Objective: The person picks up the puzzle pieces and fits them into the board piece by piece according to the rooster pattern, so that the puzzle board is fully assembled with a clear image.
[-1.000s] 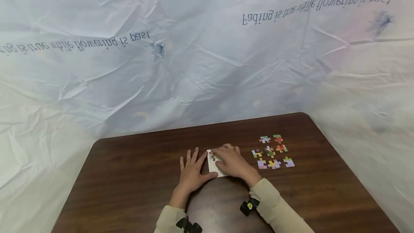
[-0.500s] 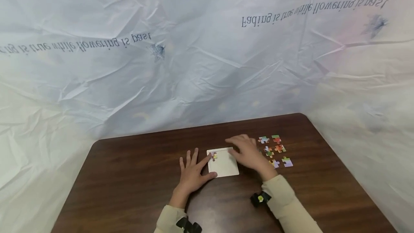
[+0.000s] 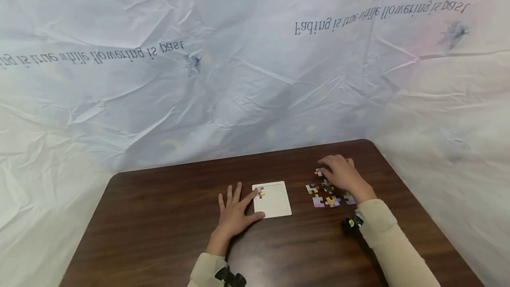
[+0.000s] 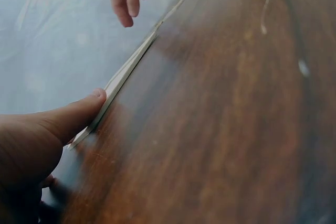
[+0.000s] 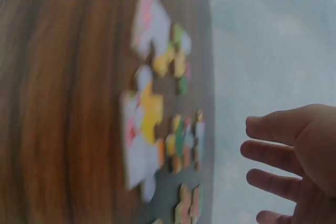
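Left hand [image 4: 31, 145] thumb touches tray [image 4: 126, 72] edge; head view shows placed piece [image 3: 260, 192].

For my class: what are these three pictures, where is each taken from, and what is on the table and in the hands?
A person with bare hands wears three cameras: one on the head, one on each wrist. The head view shows a brown table. The left hand rests flat, fingers touching a white puzzle tray holding one placed piece. The right hand reaches over the loose puzzle pieces; whether it holds one cannot be told. The right wrist view is blurred.
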The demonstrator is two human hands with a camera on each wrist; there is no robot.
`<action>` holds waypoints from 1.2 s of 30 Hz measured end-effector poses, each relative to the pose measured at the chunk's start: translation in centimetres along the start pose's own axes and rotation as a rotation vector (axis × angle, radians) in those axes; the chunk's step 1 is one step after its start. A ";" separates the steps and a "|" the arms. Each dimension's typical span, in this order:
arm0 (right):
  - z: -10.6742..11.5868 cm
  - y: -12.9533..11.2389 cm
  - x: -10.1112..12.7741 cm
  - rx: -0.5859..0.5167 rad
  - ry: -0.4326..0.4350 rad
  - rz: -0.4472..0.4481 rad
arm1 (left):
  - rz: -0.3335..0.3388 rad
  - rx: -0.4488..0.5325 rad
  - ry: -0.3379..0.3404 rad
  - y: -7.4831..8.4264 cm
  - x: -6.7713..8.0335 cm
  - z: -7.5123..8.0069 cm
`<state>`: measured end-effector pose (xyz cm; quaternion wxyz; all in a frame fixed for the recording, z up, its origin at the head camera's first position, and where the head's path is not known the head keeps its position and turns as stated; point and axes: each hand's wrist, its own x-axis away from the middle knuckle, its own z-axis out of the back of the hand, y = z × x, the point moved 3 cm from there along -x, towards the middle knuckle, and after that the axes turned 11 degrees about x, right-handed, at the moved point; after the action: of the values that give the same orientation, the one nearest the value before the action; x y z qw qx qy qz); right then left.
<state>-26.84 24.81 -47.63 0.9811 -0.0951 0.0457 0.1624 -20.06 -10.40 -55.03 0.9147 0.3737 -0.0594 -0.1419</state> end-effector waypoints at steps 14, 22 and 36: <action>-1.7 1.0 -0.8 0.086 -0.099 0.093 | 0.009 0.008 0.016 0.1 -0.5 0.0; -2.1 0.8 -1.3 0.089 -0.159 0.084 | 0.024 0.019 0.017 0.0 -0.5 0.0; -1.9 0.1 -3.2 0.167 -0.250 0.132 | 0.009 0.040 0.047 0.8 -0.9 -0.5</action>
<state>-30.02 23.48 -49.16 0.9709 0.0106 -0.0571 0.2325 -20.65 -9.23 -54.80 0.9088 0.3949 -0.0425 -0.1278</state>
